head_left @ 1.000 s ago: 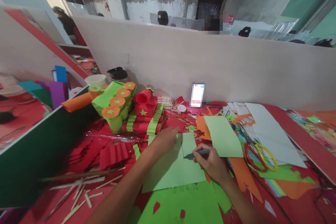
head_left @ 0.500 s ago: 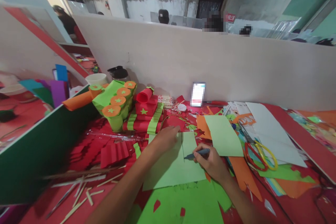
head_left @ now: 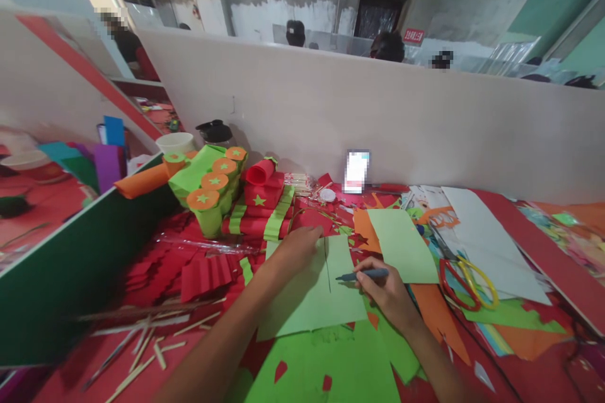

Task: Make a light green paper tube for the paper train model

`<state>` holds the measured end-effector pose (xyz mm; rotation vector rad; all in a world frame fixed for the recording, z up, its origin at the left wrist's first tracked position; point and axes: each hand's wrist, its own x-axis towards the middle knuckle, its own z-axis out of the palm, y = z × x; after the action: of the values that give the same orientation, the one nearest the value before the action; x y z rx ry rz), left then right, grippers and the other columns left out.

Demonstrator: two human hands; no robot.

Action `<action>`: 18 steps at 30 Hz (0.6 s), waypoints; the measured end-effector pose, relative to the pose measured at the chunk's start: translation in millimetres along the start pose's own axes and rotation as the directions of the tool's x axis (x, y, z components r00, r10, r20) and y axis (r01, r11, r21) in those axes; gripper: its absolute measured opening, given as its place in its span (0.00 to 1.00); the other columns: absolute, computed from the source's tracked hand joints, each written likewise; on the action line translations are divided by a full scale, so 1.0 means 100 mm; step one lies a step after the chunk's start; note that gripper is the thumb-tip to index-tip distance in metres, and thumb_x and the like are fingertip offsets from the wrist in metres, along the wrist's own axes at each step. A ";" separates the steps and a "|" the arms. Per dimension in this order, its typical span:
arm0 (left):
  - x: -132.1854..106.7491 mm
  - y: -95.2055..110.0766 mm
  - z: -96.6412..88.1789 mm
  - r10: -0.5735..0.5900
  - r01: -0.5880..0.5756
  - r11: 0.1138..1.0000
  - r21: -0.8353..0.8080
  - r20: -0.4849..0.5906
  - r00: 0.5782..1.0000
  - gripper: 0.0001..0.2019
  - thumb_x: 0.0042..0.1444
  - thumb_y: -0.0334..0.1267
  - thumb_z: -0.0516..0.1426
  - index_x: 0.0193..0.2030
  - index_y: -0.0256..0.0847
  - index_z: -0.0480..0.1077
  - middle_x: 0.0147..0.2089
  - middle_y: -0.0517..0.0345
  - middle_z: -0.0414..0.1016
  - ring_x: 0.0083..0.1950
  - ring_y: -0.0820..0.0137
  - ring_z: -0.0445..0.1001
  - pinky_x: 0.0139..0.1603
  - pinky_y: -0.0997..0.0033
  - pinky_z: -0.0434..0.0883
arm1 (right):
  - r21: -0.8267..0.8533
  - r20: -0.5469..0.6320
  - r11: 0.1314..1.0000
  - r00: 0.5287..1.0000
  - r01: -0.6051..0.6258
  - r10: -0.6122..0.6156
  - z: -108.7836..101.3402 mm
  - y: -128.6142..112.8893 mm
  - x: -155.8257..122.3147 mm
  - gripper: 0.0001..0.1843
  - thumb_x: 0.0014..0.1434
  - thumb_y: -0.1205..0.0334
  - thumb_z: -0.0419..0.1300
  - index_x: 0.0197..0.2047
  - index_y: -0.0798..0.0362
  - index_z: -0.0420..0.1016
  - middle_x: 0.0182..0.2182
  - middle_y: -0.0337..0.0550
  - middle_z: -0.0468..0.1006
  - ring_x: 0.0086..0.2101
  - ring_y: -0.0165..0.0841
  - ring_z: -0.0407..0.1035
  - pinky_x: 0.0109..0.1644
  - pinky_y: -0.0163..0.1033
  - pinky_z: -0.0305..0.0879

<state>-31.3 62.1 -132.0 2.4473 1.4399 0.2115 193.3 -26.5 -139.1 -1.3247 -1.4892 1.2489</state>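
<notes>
A sheet of pale green paper lies before me with one dark, nearly straight line running down from its top edge. My left hand rests on the sheet's upper part, fingers stretched toward the top of the line; some fingertips are hard to make out. Gripped in my right hand is a grey marker pen, its tip just right of the line's lower part. I cannot tell whether the tip touches the paper. Under the near edge is bright green paper with small cut-outs.
Scissors with red and yellow handles lie at right, near another pale green sheet. Green and red paper models stand at back left by a dark green divider. A lit phone leans against the white partition.
My right hand and the pen have shifted right, away from the line, which now shows in full. My left hand stays in place on the sheet.
</notes>
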 end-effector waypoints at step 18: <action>-0.03 0.04 -0.07 -0.035 0.035 0.999 -0.015 -0.010 0.999 0.10 0.54 0.28 0.51 0.42 0.42 0.67 0.42 0.52 0.76 0.43 0.63 0.73 0.40 0.69 0.66 | -0.104 0.084 0.995 0.996 0.001 0.008 0.05 -0.02 -0.02 0.10 0.59 0.56 0.60 0.33 0.55 0.73 0.24 0.39 0.74 0.23 0.29 0.65 0.26 0.32 0.60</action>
<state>-31.5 58.9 -124.5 2.4111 1.4788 0.2272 188.0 -29.6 -138.4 -1.3572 -1.6313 1.2582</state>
